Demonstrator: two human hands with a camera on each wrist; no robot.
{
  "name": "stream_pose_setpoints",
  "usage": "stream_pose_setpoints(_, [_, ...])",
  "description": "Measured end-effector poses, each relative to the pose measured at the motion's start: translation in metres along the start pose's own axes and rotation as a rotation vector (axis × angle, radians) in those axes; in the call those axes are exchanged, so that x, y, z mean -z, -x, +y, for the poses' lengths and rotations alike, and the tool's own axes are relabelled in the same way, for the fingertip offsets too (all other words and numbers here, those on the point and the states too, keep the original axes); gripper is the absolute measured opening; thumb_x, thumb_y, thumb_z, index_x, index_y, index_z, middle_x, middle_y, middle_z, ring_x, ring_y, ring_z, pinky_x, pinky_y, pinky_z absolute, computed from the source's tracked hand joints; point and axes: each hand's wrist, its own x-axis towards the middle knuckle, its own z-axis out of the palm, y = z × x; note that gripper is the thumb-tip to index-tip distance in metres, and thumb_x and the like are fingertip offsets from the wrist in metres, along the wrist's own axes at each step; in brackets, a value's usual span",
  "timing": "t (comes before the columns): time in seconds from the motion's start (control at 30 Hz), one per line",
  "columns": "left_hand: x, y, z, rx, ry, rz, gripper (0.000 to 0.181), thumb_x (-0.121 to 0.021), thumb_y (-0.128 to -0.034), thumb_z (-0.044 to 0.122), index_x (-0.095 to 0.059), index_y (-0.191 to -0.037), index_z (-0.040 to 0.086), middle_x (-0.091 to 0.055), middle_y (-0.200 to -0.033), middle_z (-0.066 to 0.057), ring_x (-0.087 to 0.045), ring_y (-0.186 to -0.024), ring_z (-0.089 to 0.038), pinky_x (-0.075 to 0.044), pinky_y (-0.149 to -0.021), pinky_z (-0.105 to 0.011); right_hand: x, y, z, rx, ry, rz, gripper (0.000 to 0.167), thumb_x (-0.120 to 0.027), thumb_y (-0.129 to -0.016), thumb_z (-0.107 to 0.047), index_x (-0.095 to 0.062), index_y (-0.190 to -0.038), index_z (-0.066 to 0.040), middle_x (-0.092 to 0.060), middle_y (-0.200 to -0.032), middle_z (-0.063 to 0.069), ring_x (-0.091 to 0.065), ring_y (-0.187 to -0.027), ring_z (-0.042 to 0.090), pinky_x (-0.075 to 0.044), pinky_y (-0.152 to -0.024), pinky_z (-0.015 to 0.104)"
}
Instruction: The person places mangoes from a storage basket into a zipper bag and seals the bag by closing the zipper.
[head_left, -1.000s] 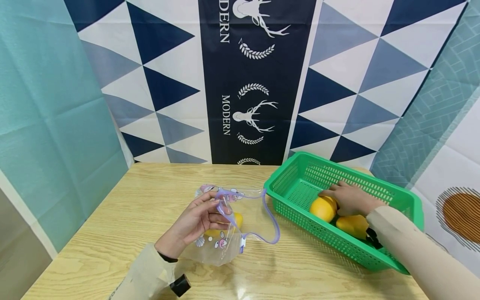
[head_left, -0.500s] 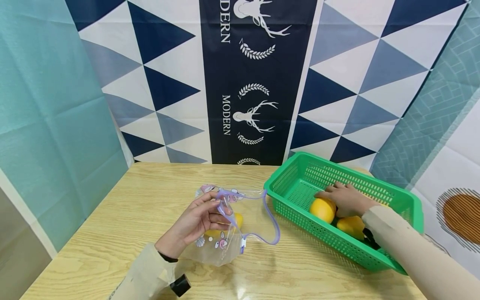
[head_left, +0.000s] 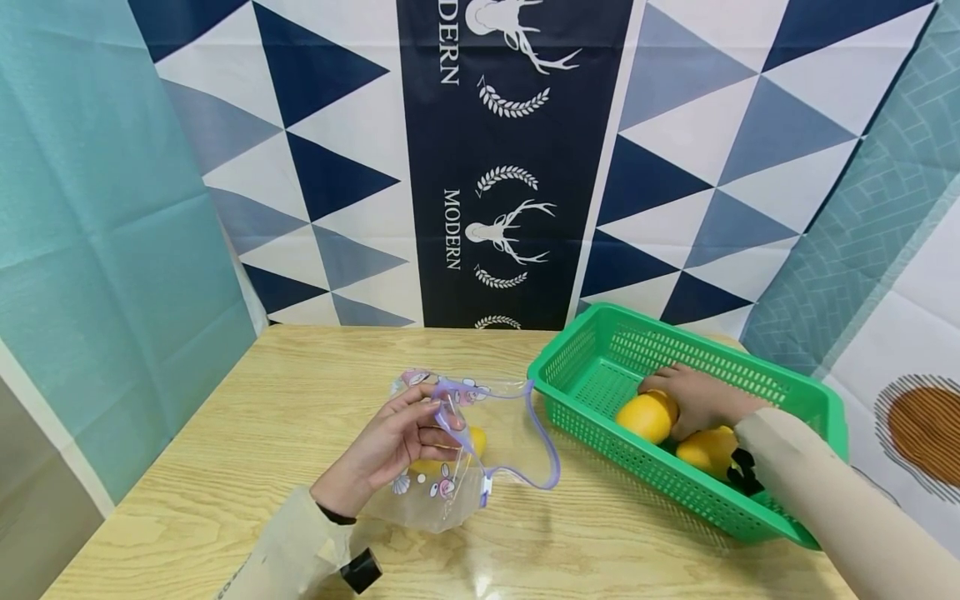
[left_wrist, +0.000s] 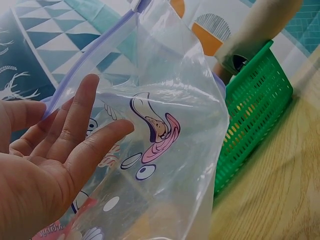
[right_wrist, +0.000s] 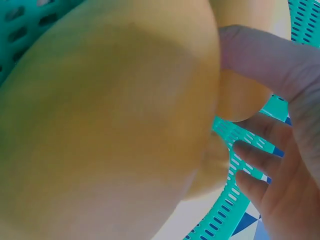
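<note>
Green plastic makes up the slatted basket (head_left: 630,460), our landmark on the wood-grain table (head_left: 300,400). In the head view, we see the clear bag (head_left: 453,502) to the left of the basket, its lavender rim (head_left: 552,454) gaping toward it. Our left hand (head_left: 397,437), on the bag's side away from the basket, pinches the rim between thumb and index finger; a bagged fruit (head_left: 477,443) shows yellow through the film. Inside the basket, our right hand (head_left: 697,396) curls over a yellow fruit (head_left: 643,418), with a second fruit (head_left: 707,452) beside it, nearer us. In the left wrist view, our thumb meets the rim and two other fingers stand out straight, spread apart over the printed film, with the basket beyond the bag. In the right wrist view, a large fruit fills the foreground within the basket; our thumb lies across another fruit and the fingers, slightly spread, come round its end. How firmly they press, we cannot tell.
</note>
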Motion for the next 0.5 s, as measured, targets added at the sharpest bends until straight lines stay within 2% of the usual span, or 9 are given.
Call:
stream_pose_setpoints(0.2, [0.0004,-0.0001,0.0002,0.006,-0.001,0.010,0.031,-0.032,-0.1076,0.003,-0.059,-0.114,0.014,-0.074,-0.099,-0.005,-0.074,-0.088,-0.018,-0.058,-0.081,-0.039,0.0015,0.0000,0.0017,0.013,-0.064,0.006,0.060,-0.088,-0.063,-0.023,-0.065,-0.118,-0.013,-0.062,-0.113,0.006,-0.053,-0.100,0.031,-0.048,-0.076,0.050])
stream_pose_setpoints(0.5, [0.0012,0.0001,-0.0008,0.003,-0.016,0.005,0.035,-0.028,-0.1080,0.002,-0.060,-0.114,0.015,-0.074,-0.099,-0.004,-0.073,-0.089,-0.018,-0.058,-0.081,-0.039,0.0005,0.0008,0.0011,0.020,-0.138,0.017,0.055,-0.089,-0.068,-0.025,-0.065,-0.117,-0.014,-0.063,-0.115,0.005,-0.053,-0.105,0.034,-0.046,-0.082,0.051])
